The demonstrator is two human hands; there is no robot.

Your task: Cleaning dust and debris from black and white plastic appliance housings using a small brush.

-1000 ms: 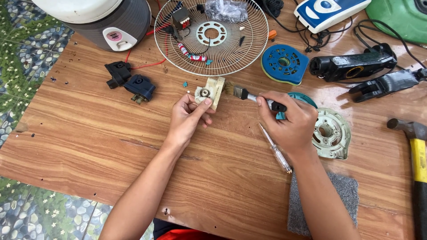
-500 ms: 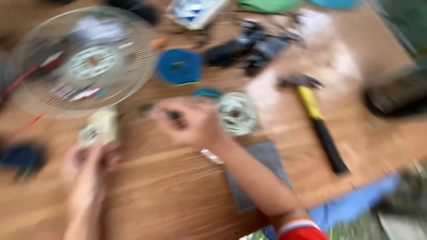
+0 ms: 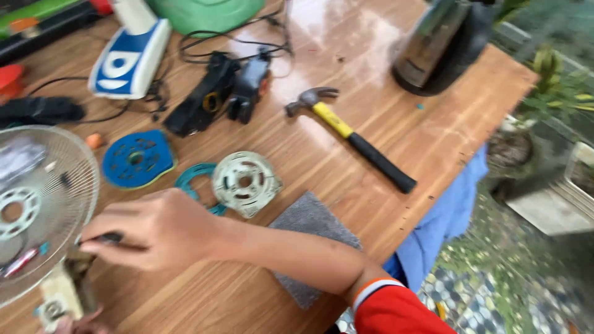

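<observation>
My right hand [image 3: 158, 229] reaches left across the wooden table [image 3: 396, 111] and pinches the dark handle of a small brush [image 3: 110, 237]. The blurred bristles point down at a cream plastic part [image 3: 57, 298] at the bottom left corner. Only some fingers of my left hand [image 3: 77, 324] show at the frame's lower edge, under that part and holding it. A white wire fan grille [image 3: 43, 198] lies just behind both.
Near my right wrist lie a blue disc [image 3: 136, 159], a teal ring [image 3: 189, 178], a white round part [image 3: 245, 183] and a grey pad [image 3: 312, 238]. A yellow-handled hammer [image 3: 352, 135], black parts [image 3: 216, 93] and a metal kettle [image 3: 436, 46] sit farther back. A blue cloth [image 3: 445, 216] hangs off the right edge.
The view has swung right, so my hands and the cream part now sit at the lower left. My right hand still holds the brush at the part.
</observation>
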